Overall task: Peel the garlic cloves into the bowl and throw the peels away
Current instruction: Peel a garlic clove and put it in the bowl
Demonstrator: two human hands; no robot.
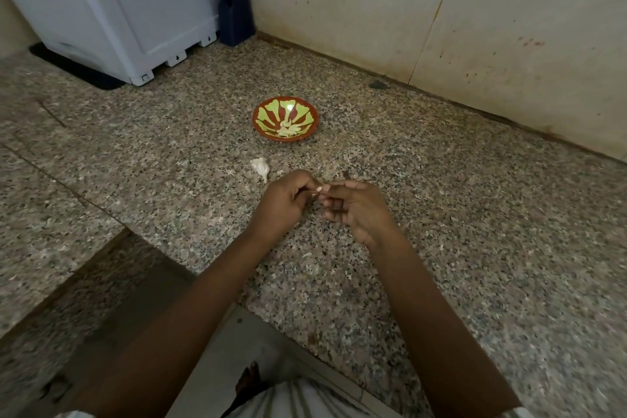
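A small red bowl with a green pattern [268, 105] stands on the speckled granite counter, with several peeled garlic cloves [287, 128] lying inside it. A piece of garlic in its white skin [260, 167] lies on the counter just in front of the bowl. Below it, my left hand [283, 202] and my right hand [356, 209] meet over the counter. Between their fingertips they pinch one small pale garlic clove [318, 189], of which only the tip shows.
A white appliance [112, 10] on a dark mat stands at the back left, with a dark blue object [234, 10] beside it. A tiled wall [441, 10] runs along the back right. The counter [475, 214] ends in a step-down at the lower left.
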